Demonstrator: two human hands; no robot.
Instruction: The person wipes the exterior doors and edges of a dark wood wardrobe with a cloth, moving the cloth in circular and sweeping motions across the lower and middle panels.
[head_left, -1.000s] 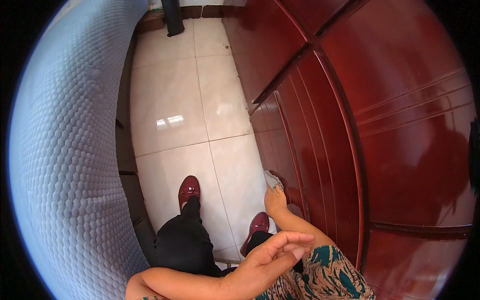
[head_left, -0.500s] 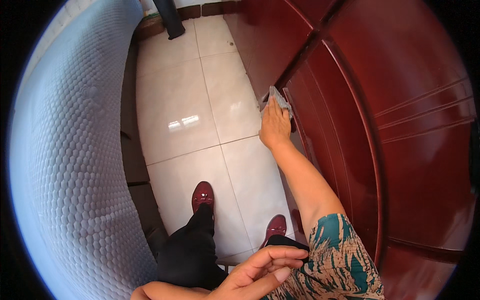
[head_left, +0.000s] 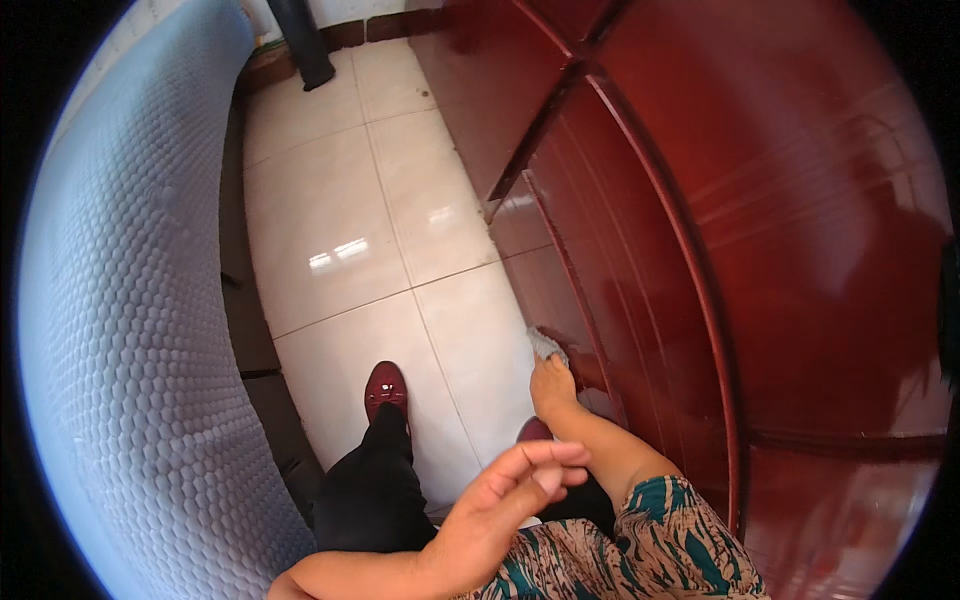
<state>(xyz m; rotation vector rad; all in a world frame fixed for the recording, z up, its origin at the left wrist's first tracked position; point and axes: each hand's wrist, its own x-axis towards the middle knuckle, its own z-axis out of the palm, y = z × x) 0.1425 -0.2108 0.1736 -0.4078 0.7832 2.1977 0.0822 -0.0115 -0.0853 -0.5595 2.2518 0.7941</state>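
With my right hand (head_left: pixel 553 388) I press a grey cloth (head_left: pixel 547 347) against the lower part of a glossy dark red cabinet front (head_left: pixel 640 270), close to the floor. The cloth shows beyond my fingertips; the rest of it is covered by the hand. My left hand (head_left: pixel 505 500) hangs in front of my body, loosely curved, with the thumb apart from the palm and nothing in it. It touches no surface that I can see.
A bed with a light blue quilted cover (head_left: pixel 130 300) runs along the left. Pale glossy floor tiles (head_left: pixel 330 210) lie between it and the cabinet. My dark red shoe (head_left: pixel 386 388) stands on them. A black post-like object (head_left: pixel 302 45) rises at the far end.
My right hand has drawn the cloth back toward me, down along the cabinet's lower edge. My left hand has risen slightly and stays empty. The view has shifted a little to the right.
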